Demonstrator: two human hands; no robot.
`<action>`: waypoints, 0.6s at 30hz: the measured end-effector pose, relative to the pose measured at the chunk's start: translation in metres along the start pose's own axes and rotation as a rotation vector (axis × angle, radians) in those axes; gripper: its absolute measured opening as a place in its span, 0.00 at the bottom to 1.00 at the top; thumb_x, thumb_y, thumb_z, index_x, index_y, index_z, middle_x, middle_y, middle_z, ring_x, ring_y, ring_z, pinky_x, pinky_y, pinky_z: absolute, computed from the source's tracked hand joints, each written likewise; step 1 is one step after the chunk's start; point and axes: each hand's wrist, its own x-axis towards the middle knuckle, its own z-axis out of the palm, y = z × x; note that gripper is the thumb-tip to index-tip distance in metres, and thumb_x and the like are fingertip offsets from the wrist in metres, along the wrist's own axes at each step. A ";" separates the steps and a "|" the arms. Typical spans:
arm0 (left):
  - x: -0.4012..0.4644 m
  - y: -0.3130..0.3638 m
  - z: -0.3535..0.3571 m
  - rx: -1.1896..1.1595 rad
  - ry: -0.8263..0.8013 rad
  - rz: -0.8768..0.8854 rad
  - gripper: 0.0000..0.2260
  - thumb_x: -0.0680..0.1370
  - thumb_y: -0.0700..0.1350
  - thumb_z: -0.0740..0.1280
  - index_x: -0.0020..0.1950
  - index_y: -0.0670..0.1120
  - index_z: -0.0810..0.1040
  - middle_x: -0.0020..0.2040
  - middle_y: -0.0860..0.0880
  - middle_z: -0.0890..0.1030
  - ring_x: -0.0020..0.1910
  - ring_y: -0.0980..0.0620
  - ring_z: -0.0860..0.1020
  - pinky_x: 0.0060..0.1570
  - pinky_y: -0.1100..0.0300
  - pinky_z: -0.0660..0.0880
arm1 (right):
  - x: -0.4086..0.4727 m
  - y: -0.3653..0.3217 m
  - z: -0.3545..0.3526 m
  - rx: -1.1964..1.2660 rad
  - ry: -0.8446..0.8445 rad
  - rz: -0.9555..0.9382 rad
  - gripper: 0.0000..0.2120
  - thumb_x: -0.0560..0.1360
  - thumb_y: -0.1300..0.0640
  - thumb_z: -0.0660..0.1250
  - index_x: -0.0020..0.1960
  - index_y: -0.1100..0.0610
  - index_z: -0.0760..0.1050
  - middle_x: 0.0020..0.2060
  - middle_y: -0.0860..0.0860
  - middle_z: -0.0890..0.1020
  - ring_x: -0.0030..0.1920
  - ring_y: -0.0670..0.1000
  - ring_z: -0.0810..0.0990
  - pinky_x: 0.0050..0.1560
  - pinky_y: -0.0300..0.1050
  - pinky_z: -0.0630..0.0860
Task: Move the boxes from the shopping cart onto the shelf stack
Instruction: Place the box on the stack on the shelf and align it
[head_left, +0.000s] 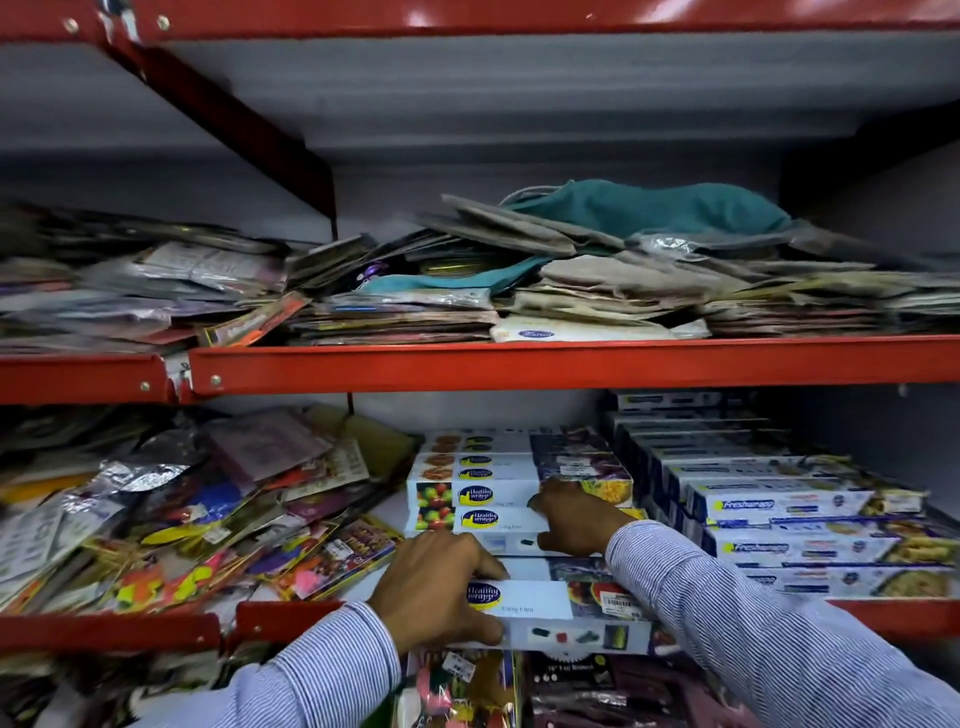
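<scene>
A long white box (566, 603) with a blue and yellow logo lies at the front edge of the lower red shelf (883, 618). My left hand (441, 587) grips its left end, fingers wrapped over the top and front. Behind it stands a stack of like boxes (488, 483), several high. My right hand (576, 512) rests against the front of that stack, fingers curled on a lower box. Both arms wear striped blue-white sleeves. The shopping cart is out of view.
To the right a taller stack of blue-edged foil boxes (789, 504) fills the shelf. Left of the boxes lies a loose heap of colourful packets (197, 525). The upper red shelf (519, 361) carries piled flat packs and a teal cloth (654, 208).
</scene>
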 end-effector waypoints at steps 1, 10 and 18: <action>0.001 -0.003 0.002 0.005 -0.001 -0.004 0.27 0.63 0.62 0.73 0.62 0.60 0.79 0.57 0.57 0.83 0.53 0.52 0.79 0.48 0.58 0.72 | 0.003 0.001 0.003 -0.002 0.016 -0.002 0.28 0.72 0.47 0.68 0.69 0.55 0.68 0.67 0.58 0.70 0.67 0.62 0.69 0.66 0.56 0.71; 0.011 -0.026 0.007 -0.032 0.015 -0.040 0.26 0.64 0.61 0.75 0.62 0.58 0.80 0.60 0.57 0.82 0.56 0.53 0.78 0.51 0.57 0.73 | 0.007 0.001 0.004 0.047 0.210 -0.011 0.20 0.66 0.53 0.75 0.57 0.55 0.80 0.54 0.55 0.82 0.54 0.58 0.81 0.48 0.45 0.76; 0.042 -0.032 0.010 -0.047 0.020 -0.044 0.25 0.65 0.59 0.76 0.61 0.56 0.81 0.58 0.55 0.84 0.55 0.52 0.80 0.51 0.56 0.77 | 0.002 0.011 -0.015 0.177 0.136 -0.078 0.07 0.73 0.60 0.71 0.49 0.60 0.84 0.49 0.55 0.86 0.50 0.54 0.84 0.53 0.42 0.77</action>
